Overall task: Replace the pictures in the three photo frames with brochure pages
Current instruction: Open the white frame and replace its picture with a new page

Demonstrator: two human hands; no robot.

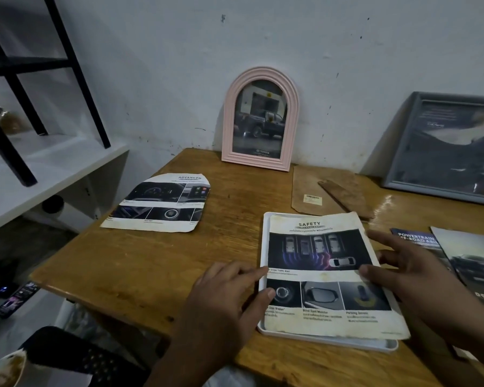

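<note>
Near the pink frame (260, 118) on the tabletop (151, 263), the left hand (224, 291) and right hand (411, 272), both flat and loose, press the brochure page (324, 275) over the white frame (266, 329); next, I think, it needs squaring.

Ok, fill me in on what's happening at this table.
A person is fitting a brochure page into a photo frame. Both hands rest on the "Safety" brochure page, which lies on a white frame flat on the wooden table: the left hand at its left edge, the right hand at its right. A pink arched frame and a grey frame lean against the wall, both holding car pictures. A trimmed "Advanced" page lies to the left.
</note>
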